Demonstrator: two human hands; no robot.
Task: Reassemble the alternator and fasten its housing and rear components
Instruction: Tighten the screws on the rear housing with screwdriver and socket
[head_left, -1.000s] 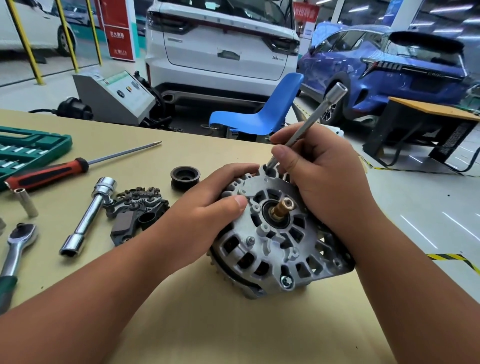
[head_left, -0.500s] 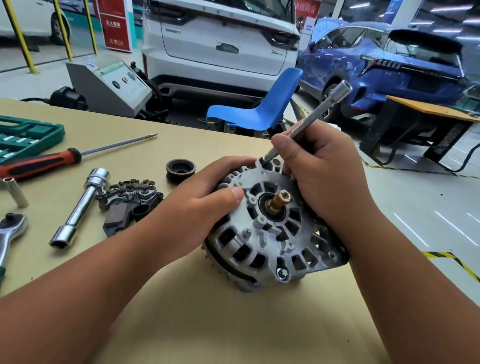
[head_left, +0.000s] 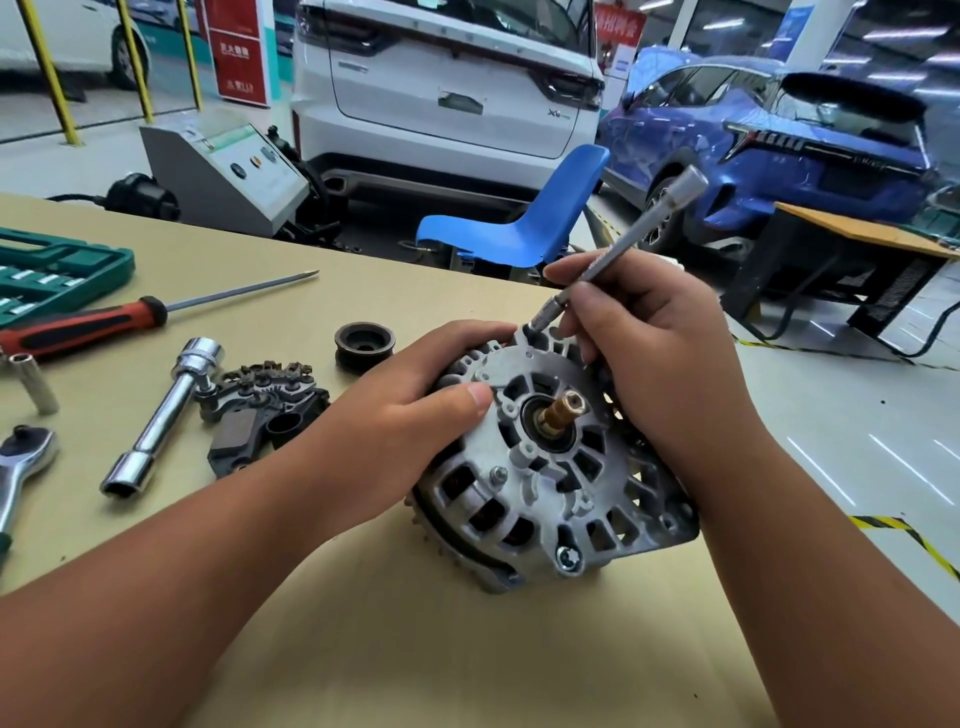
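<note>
The silver alternator (head_left: 545, 483) lies tilted on the tan table (head_left: 467, 649), its slotted housing and brass shaft end facing me. My left hand (head_left: 410, 415) grips its upper left edge, thumb pressed on the housing face. My right hand (head_left: 660, 364) holds a long thin socket driver (head_left: 623, 249) whose tip sits on a bolt at the housing's top rim. A through bolt (head_left: 568, 557) shows at the lower rim. The dark rectifier and brush parts (head_left: 265, 410) and the black pulley (head_left: 363, 345) lie to the left.
Left of the alternator lie a chrome tube socket wrench (head_left: 161, 421), a red-handled screwdriver (head_left: 104, 322), a small socket (head_left: 34, 382), a ratchet (head_left: 21, 462) and a green tool case (head_left: 57, 275). The table's right edge runs near my right arm. A blue chair (head_left: 524, 228) and cars stand behind.
The view has shifted slightly. My right hand has turned a little on the driver, which stays on the top bolt. My left hand keeps its grip.
</note>
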